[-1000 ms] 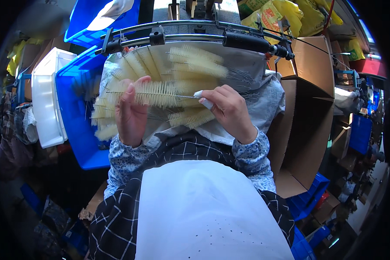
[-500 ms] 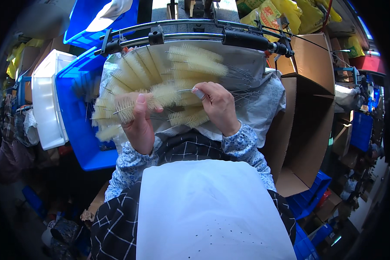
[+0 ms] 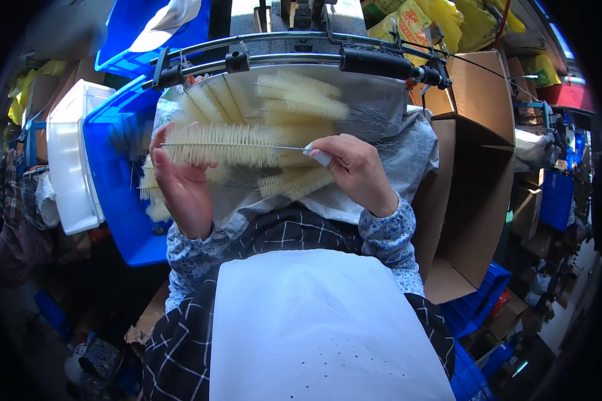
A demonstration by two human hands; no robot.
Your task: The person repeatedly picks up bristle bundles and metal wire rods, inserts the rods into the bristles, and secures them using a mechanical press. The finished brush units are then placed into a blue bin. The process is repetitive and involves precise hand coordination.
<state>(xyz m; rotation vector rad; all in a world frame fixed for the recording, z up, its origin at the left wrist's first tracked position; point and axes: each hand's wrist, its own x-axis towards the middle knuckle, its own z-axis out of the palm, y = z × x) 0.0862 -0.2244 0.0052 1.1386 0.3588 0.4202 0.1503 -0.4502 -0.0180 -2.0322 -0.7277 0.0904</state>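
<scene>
A long bottle brush [image 3: 224,145] with pale cream bristles on a twisted wire stem lies level across both hands. My right hand [image 3: 354,164] pinches the bare wire at its right end; a white wrapping covers a fingertip there. Around the bristled left end curls my left hand [image 3: 184,190], thumb at the tip and fingers partly hidden behind the bristles. Beyond and below lie several similar brushes [image 3: 301,93], their wire stems [image 3: 374,117] pointing right, on a pale grey sheet [image 3: 408,160] over the work surface.
A metal rail with black clamps [image 3: 274,60] crosses the far side. To the left stand a blue crate [image 3: 124,227] and a white bin [image 3: 73,160]. An open cardboard box [image 3: 475,194] is at the right, with yellow bags [image 3: 441,23] behind.
The brush has straightened to level and shows at full length. My left hand has moved left to its tip end; my right hand has shifted slightly right and down, still pinching the wire.
</scene>
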